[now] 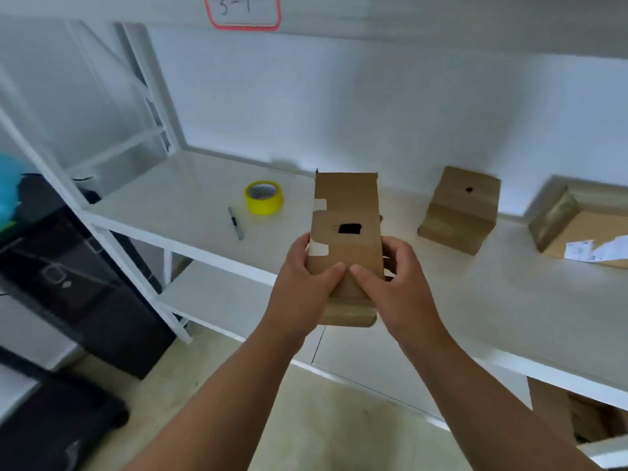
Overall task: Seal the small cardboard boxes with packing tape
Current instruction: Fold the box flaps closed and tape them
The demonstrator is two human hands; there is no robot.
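Note:
I hold a small brown cardboard box above the front edge of the white table, its long lid flap raised and a black mark on the flap. My left hand grips its left side and my right hand its right side, with both thumbs pressed on the flap. A yellow roll of packing tape lies on the table to the left of the box. A second small cardboard box stands on the table to the right, tilted, with a black dot on top.
A black marker pen lies near the tape. A larger open cardboard box with papers sits at the far right. White shelf frame and black cases stand at the left; more cardboard lies under the table.

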